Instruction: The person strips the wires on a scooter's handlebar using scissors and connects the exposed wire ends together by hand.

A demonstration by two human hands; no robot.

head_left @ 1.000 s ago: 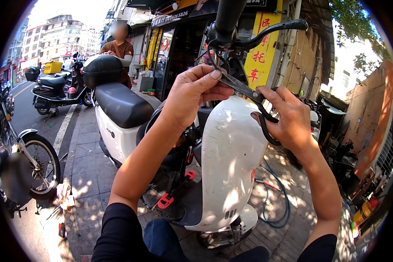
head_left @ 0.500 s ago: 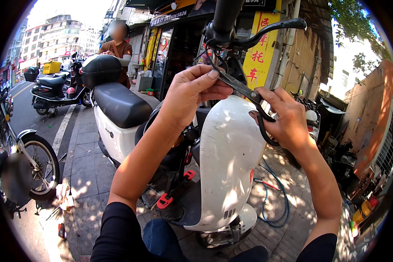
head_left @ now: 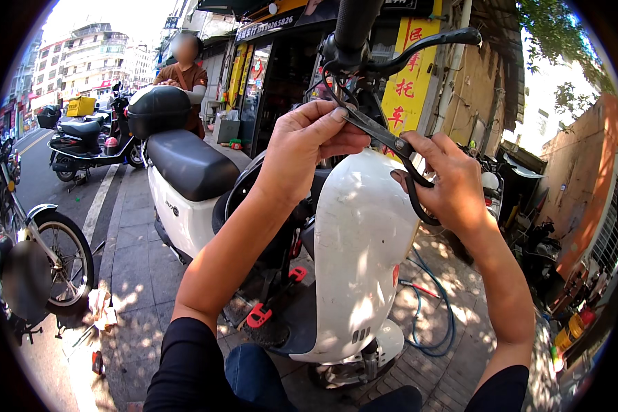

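Note:
My right hand [head_left: 453,180] is wrapped round the looped black handles of a pair of scissors [head_left: 401,145]. The blades point up and left, toward the fingertips of my left hand [head_left: 307,141]. Thumb and forefinger of that hand pinch a thin black cable [head_left: 331,89] that hangs from the handlebar [head_left: 354,31]. The blade tips meet the cable at the pinch, and my fingers partly hide the spot. Below the hands stands the white front panel [head_left: 364,247] of a scooter. A black brake lever [head_left: 432,45] juts out above the scissors.
The scooter's black seat [head_left: 192,165] and top box [head_left: 159,110] are at the left. A person [head_left: 185,82] stands behind them. Other parked motorbikes [head_left: 55,254] line the road side. A blue hose [head_left: 450,323] lies coiled on the paving at the right.
My left hand has shifted slightly to the right, along with the pinched cable. The scissors stay in my right hand, almost in the same place.

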